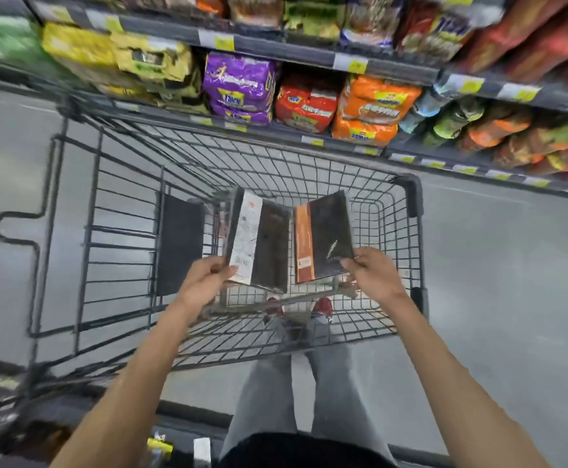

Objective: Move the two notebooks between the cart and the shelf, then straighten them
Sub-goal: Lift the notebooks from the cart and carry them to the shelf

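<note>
I hold two dark notebooks over the wire cart (414,204). My left hand (206,276) grips the lower left corner of the notebook with the white band (262,241). My right hand (372,270) pinches the lower right corner of the notebook with the orange band (323,238). Both notebooks are wrapped in clear film, stand side by side with a small gap, and tilt away from me above the cart's basket. The shelf (275,55) runs across the top of the view, beyond the cart.
The shelf rows hold yellow, purple (238,86), red and orange (373,109) snack packs with yellow price tags. A dark flap (179,241) hangs inside the cart at the left. Grey floor lies on both sides. My legs and red shoes show below the basket.
</note>
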A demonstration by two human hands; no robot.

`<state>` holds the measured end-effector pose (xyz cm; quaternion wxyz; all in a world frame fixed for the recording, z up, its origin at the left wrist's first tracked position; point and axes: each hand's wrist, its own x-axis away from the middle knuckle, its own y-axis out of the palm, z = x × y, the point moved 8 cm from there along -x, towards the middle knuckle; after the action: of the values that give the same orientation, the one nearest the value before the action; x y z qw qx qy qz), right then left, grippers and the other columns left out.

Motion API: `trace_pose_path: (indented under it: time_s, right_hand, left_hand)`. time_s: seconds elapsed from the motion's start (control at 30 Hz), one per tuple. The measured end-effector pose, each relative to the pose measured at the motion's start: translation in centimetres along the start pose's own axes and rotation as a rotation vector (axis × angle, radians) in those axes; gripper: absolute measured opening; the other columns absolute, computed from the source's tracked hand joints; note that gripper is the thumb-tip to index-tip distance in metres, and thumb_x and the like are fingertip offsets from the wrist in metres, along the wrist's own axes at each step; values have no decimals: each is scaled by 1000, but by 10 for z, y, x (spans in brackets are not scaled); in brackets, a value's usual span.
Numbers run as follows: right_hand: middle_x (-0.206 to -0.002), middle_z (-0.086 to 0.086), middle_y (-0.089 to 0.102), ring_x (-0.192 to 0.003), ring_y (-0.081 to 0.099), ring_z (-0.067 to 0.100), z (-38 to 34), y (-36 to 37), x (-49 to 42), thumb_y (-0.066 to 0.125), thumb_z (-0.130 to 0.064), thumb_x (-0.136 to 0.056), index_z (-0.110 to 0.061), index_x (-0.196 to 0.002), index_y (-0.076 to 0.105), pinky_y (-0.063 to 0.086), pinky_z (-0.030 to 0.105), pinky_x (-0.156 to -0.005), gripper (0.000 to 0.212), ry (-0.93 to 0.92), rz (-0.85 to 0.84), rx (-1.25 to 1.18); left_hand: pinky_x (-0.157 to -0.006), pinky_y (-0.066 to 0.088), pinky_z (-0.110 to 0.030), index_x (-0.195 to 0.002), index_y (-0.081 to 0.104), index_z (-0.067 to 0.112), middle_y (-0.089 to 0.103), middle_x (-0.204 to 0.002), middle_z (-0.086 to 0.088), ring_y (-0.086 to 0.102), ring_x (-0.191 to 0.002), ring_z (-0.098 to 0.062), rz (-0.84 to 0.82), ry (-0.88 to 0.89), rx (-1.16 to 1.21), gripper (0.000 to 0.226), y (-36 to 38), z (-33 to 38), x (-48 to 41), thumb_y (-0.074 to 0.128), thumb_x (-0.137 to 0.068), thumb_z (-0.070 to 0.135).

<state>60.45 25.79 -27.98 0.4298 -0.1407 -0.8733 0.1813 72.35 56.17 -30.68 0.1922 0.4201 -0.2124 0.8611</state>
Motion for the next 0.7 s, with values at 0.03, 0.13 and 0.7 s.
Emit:
trace_pose_path:
  time_s: [0.03, 0.13, 0.7]
  right_hand:
    - [-83, 2, 72, -60, 65, 6, -9, -8, 12, 60, -18, -97, -11, -97, 66, 50, 14, -53, 9, -31, 35, -9]
    - [-86, 13, 70, -56, 62, 14, -31, -26, 43, 54, -13, -99, -14, -106, 62, 55, 31, -54, 10, -82, 106, -167]
    - [-57, 5, 51, -52, 43, 18, -58, -132, 225, 51, -9, -101, -2, -91, 60, 37, 24, -45, 16, -401, 512, -665]
  left_hand:
    - [-96, 55, -41, -105, 70, 7, 73, -107, -11, 71, -102, -25, -3, 39, -5, 14, -6, 6, 12, 68, -94, 13]
    - [-86, 57, -24, -114, 69, 10, 74, -109, -5, 71, -100, -20, 5, 164, 29, 20, -17, 33, 52, 66, -96, 18]
    - [-109, 39, -55, -133, 58, 7, 69, -125, -8, 61, -122, -29, -88, 611, 326, 88, -48, 137, 202, 82, -69, 62]
